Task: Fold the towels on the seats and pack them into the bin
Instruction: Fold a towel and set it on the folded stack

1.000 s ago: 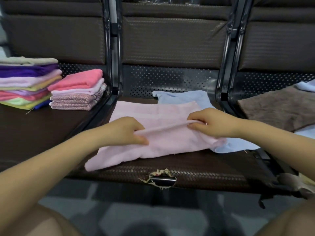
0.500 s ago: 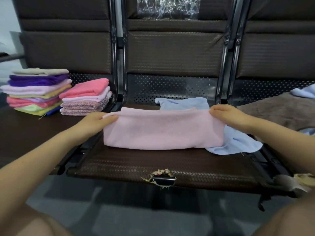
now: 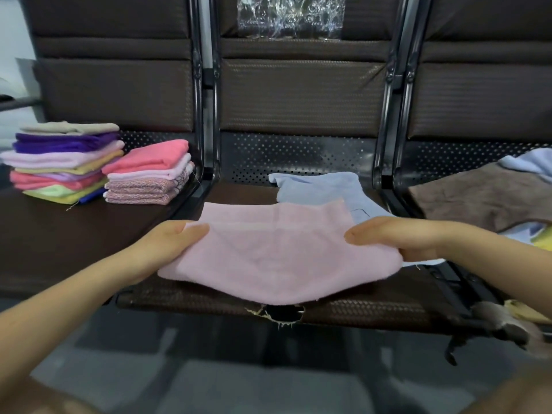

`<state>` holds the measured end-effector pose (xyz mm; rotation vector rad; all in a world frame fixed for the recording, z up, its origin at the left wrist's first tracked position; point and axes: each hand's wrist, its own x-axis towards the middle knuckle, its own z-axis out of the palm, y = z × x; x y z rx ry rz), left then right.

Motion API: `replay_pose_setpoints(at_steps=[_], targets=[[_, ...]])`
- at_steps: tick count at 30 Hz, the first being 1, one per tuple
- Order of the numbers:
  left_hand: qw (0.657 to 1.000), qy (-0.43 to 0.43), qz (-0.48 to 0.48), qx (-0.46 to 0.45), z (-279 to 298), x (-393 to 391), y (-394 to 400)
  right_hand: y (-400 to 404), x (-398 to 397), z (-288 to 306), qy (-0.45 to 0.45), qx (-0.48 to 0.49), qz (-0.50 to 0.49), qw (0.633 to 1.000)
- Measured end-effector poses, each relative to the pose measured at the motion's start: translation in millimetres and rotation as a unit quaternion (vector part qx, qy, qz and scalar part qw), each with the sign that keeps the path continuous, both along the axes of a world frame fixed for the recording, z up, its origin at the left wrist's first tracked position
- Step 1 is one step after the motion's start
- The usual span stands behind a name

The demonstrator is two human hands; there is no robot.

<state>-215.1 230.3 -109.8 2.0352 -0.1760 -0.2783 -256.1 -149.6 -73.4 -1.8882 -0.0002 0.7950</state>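
A pale pink towel (image 3: pixel 277 252), folded over, lies on the middle seat (image 3: pixel 373 306) with its front edge sagging past the seat's lip. My left hand (image 3: pixel 170 243) grips its left end and my right hand (image 3: pixel 397 237) grips its right end. A light blue towel (image 3: pixel 325 189) lies flat behind and partly under the pink one. On the left seat stand two piles of folded towels: a tall mixed-colour pile (image 3: pixel 62 162) and a smaller pile (image 3: pixel 149 174) with a coral towel on top. No bin is in view.
A brown towel (image 3: pixel 484 198) is spread on the right seat, with a pale blue one (image 3: pixel 531 161) behind it and a yellow edge below. The middle seat's front edge has a torn hole (image 3: pixel 282 313). Black metal frames separate the seats.
The pink towel, held up taut between both hands half a second ago, has been brought down onto the seat toward me. Both hands stayed on its ends.
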Motion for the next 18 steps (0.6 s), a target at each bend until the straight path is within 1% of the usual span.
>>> replay_pose_setpoints(at_steps=[2, 5, 8, 11, 14, 16, 18], targets=[[0.999, -0.03, 0.028, 0.009, 4, 13, 2, -3, 14, 8, -0.035, 0.022, -0.012, 0.999], [0.995, -0.072, 0.062, 0.03, 12, 36, 3, -11, 41, 14, -0.105, 0.03, -0.035, 0.993], [0.986, -0.115, 0.084, 0.087, 18, 65, 0, -16, 74, 7, -0.175, -0.015, -0.101, 0.979], [0.972, -0.153, 0.108, 0.145, 14, 94, -4, -16, 101, -9, -0.234, -0.066, -0.176, 0.954], [0.963, -0.172, 0.116, 0.17, 6, 127, -10, -10, 124, -18, -0.27, -0.099, -0.243, 0.926], [0.961, -0.17, 0.116, 0.186, -6, 145, -14, -10, 140, -29, -0.286, -0.108, -0.28, 0.91], [0.962, -0.146, 0.099, 0.206, -21, 155, -14, -11, 148, -44, -0.266, -0.13, -0.298, 0.908]])
